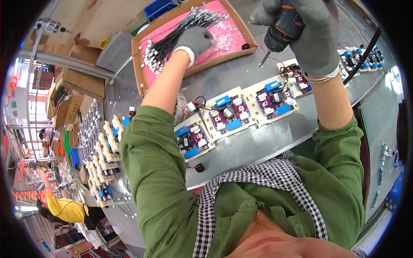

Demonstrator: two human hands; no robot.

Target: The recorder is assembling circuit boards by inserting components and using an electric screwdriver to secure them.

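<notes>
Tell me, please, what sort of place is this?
Likely an electronics assembly workshop: circuit boards lined up on a grey bench, a cardboard tray of wires, and a power driver.

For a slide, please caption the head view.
Gray-gloved right hand holding a black-and-orange power driver; gray-gloved left hand over black wires in a pink-lined cardboard box.

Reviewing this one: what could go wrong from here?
The right hand holds the driver with its bit bare near the boards; a slip might scratch one.
The cables lie bunched by the left hand; pulling one might drag others.
The small black part lies near the edge of the bench, where a sleeve might knock it off.
</notes>
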